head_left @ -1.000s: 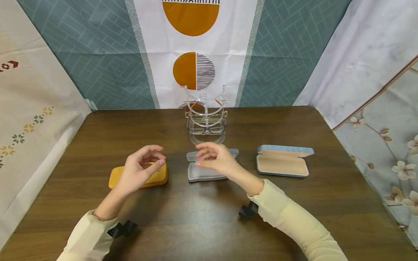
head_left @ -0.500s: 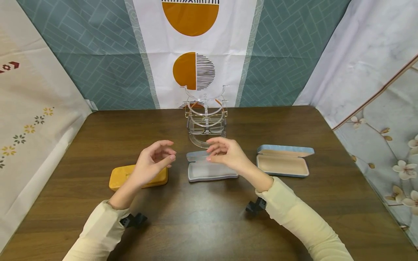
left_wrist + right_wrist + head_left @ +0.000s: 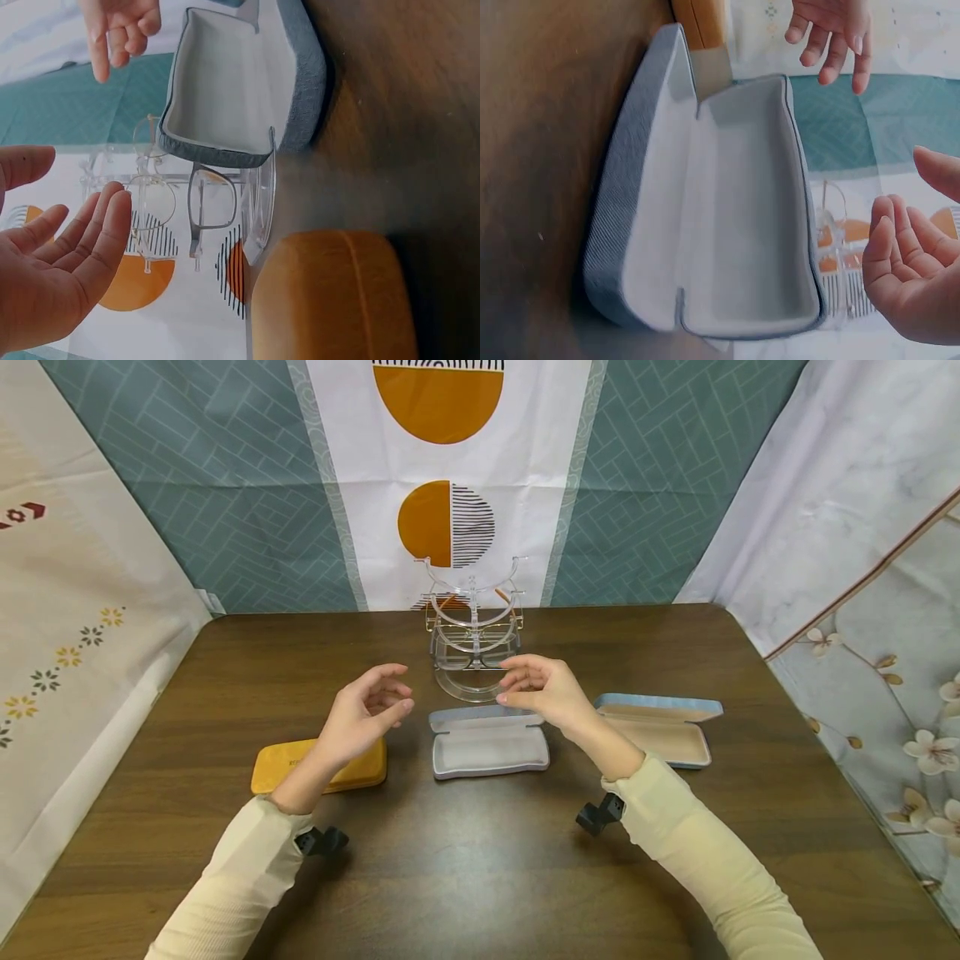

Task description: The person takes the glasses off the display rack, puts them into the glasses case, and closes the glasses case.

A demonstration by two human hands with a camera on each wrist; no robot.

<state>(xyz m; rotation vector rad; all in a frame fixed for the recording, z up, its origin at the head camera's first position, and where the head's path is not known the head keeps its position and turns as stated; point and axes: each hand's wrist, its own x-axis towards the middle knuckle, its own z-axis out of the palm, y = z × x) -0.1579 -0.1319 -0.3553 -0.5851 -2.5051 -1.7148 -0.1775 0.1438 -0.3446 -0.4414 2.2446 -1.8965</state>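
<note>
My left hand hovers above and beyond the closed yellow glasses case, its fingers loosely bent with nothing between them. To the right, my right hand is raised in the same relaxed way, holding nothing, between the grey and blue cases. Between the hands lies a grey glasses case, lid up and bare inside. Behind it stands a clear tiered display rack. Glasses rest on its tiers, a dark-framed pair low down and a thin-rimmed pair higher up.
At the right a blue glasses case with a beige lining lies with its lid up, partly behind my right arm. Patterned cloths hang behind the wooden table and along both sides.
Both hands have moved forward and to the right, away from the yellow and grey cases, so more of those cases shows. The cases and rack have stayed put.
</note>
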